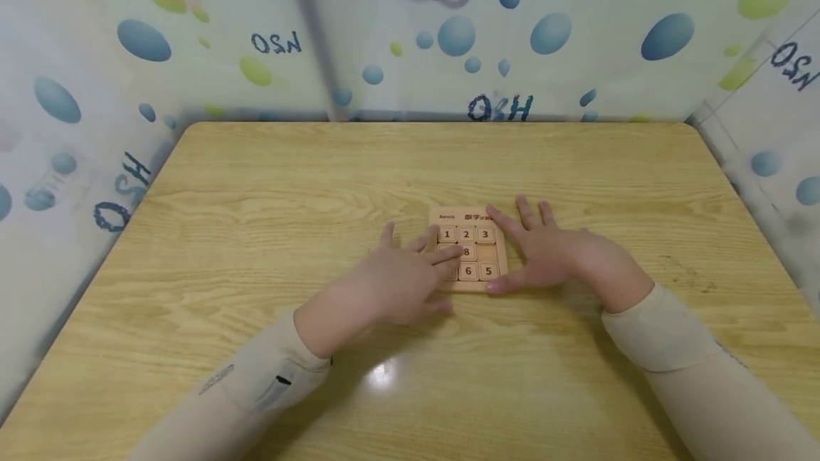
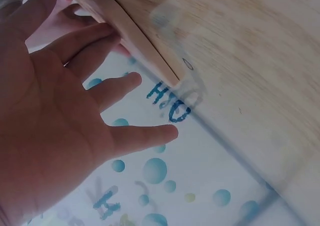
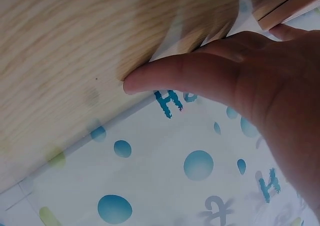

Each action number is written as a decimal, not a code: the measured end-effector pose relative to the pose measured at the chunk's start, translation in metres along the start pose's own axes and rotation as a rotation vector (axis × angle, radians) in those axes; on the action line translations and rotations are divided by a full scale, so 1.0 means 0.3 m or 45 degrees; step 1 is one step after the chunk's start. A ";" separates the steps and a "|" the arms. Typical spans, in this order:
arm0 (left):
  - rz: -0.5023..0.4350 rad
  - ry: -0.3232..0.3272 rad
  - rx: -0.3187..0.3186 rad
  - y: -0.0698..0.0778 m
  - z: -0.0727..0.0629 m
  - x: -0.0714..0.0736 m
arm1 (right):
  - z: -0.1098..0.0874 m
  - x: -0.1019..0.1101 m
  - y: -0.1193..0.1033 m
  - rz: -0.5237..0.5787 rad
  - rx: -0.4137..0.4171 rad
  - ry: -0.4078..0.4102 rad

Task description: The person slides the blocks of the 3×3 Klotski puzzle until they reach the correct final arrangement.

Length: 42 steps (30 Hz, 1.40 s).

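A wooden number sliding puzzle lies flat on the table, seen from above in the head view. Its top row reads 1, 2, 3; an 8 and a bare slot show in the middle row, 6 and 5 in the bottom row. My left hand reaches over its left side with fingers extended, touching the tiles and hiding some. Beside the right edge, my right hand is spread, index fingertip at the upper corner and thumb at the lower one. Both wrist views show the board only edge-on, near the fingers.
The light wood-grain table extends around the puzzle on every side. Behind it and at both sides hangs a pale sheet printed with blue and green drops. Light-coloured sleeves cover both forearms.
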<state>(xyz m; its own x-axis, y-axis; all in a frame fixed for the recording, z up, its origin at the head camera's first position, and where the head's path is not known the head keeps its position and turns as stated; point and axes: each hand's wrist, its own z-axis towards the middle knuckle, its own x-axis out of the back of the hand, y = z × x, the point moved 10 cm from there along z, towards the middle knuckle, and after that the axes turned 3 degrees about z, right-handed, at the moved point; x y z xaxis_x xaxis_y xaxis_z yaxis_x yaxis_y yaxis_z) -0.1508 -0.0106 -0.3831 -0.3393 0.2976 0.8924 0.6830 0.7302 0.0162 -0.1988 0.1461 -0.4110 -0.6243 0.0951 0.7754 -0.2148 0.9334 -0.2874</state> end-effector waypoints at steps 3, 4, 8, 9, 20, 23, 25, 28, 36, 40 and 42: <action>-0.015 -0.006 0.010 -0.008 -0.013 0.002 | 0.000 0.001 0.000 0.005 -0.003 -0.001; -0.014 -0.001 0.005 -0.007 -0.015 0.004 | 0.000 0.001 0.000 0.005 -0.001 -0.001; 0.024 0.037 -0.040 0.015 -0.011 0.020 | 0.000 0.001 0.000 0.010 0.002 -0.008; 0.033 0.042 -0.047 0.021 -0.008 0.023 | -0.001 0.001 0.000 0.011 0.001 -0.010; -0.004 0.033 -0.113 0.086 0.064 0.036 | -0.005 0.005 -0.002 0.010 0.013 -0.011; -0.004 0.034 -0.122 0.096 0.066 0.031 | -0.005 0.004 0.000 0.013 0.012 -0.012; 0.019 0.038 -0.105 0.093 0.054 0.026 | -0.004 0.002 0.002 0.016 0.005 -0.016; 0.070 0.031 -0.062 0.086 0.016 0.021 | -0.002 0.004 0.002 0.014 -0.003 -0.012; 0.093 0.009 -0.001 0.088 -0.042 0.025 | -0.008 0.014 -0.006 0.007 -0.005 0.008; 0.095 0.016 0.030 0.067 -0.014 0.032 | -0.006 0.003 -0.002 0.026 -0.017 -0.010; 0.093 0.010 0.038 0.056 0.000 0.035 | -0.003 -0.004 0.001 0.034 -0.017 -0.018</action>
<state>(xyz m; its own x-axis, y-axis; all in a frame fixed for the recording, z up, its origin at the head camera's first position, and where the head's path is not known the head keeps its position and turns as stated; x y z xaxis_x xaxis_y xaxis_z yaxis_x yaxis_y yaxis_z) -0.1429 0.0048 -0.3736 -0.2840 0.3462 0.8941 0.6863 0.7247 -0.0625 -0.1975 0.1466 -0.4114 -0.6400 0.1153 0.7597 -0.1879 0.9352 -0.3002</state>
